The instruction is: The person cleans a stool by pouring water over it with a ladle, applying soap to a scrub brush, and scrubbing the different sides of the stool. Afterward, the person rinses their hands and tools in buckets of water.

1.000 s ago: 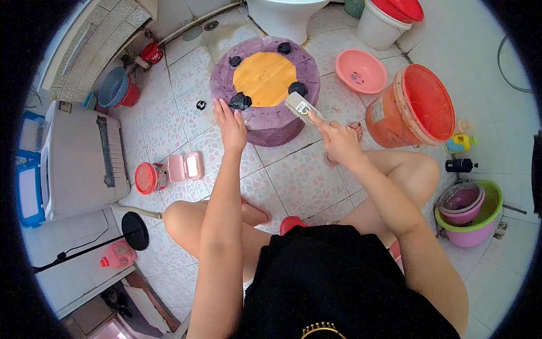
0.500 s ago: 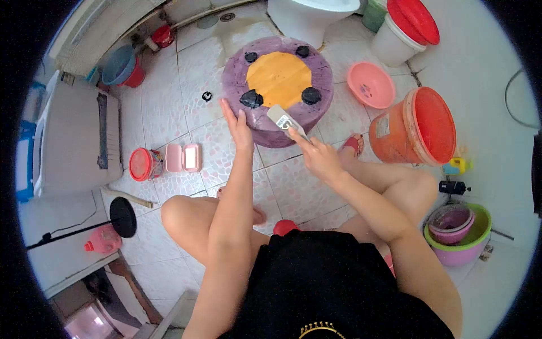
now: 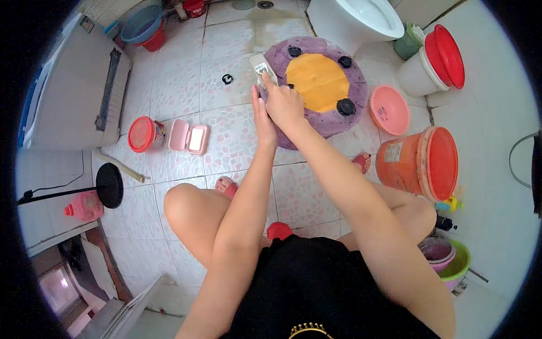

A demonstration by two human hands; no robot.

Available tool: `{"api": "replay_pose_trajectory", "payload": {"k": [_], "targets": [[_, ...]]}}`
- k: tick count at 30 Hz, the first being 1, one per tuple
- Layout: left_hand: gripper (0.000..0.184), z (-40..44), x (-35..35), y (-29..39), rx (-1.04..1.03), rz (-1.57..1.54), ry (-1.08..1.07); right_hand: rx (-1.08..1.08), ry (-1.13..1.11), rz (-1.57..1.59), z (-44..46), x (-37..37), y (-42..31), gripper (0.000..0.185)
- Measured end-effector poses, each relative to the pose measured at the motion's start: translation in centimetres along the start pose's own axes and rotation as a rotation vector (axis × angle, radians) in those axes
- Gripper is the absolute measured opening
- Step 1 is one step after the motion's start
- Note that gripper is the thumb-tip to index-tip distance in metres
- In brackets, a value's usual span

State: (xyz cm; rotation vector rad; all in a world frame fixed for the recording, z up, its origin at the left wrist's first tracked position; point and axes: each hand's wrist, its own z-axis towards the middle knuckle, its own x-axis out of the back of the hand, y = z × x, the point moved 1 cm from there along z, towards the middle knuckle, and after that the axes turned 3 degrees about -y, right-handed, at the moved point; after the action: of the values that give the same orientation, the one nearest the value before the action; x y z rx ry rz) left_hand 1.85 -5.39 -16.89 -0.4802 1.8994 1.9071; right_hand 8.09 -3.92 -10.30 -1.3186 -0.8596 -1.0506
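An upturned round purple plush stool (image 3: 307,125) with an orange underside (image 3: 319,83) and stubby black feet stands on the tiles. My right hand (image 3: 285,106) grips a white scrub brush (image 3: 263,68), index finger laid along its labelled back, at the stool's left edge. Its bristles are hidden. My left hand (image 3: 265,123) has its fingers stretched out against the stool's near left side, just below the right hand. One black foot is partly covered by my right hand. A small black ring-shaped piece (image 3: 227,79) lies on the floor to the left.
A pink soap box (image 3: 197,140) lies open beside a small red-lidded bucket (image 3: 142,135). To the right are a pink basin (image 3: 389,110) and an orange bucket (image 3: 406,161). A toilet (image 3: 355,25) stands behind, a washing machine (image 3: 79,85) at left.
My right hand has carried the brush from the stool's near edge to its left edge, crossing close over my left hand. The view has shifted, so the stool appears farther right.
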Motion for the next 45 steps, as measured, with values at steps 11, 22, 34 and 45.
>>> {"api": "replay_pose_trajectory", "payload": {"k": [11,22,34,45], "targets": [[0.07,0.0,-1.0,0.4,0.096,-0.161,-0.087,0.031,-0.065,-0.103,-8.7,1.5,2.9,0.065],[0.069,0.9,0.2,-0.9,0.02,0.007,-0.077,0.126,-0.287,-0.186,-17.7,8.3,11.0,0.077],[0.069,0.2,-0.8,0.9,0.149,-0.008,0.008,0.183,-0.116,-0.121,-12.0,3.1,5.0,0.065],[0.067,1.0,-0.3,-0.7,0.034,-0.077,-0.041,-0.037,0.06,-0.017,3.3,0.3,0.5,0.045]]}}
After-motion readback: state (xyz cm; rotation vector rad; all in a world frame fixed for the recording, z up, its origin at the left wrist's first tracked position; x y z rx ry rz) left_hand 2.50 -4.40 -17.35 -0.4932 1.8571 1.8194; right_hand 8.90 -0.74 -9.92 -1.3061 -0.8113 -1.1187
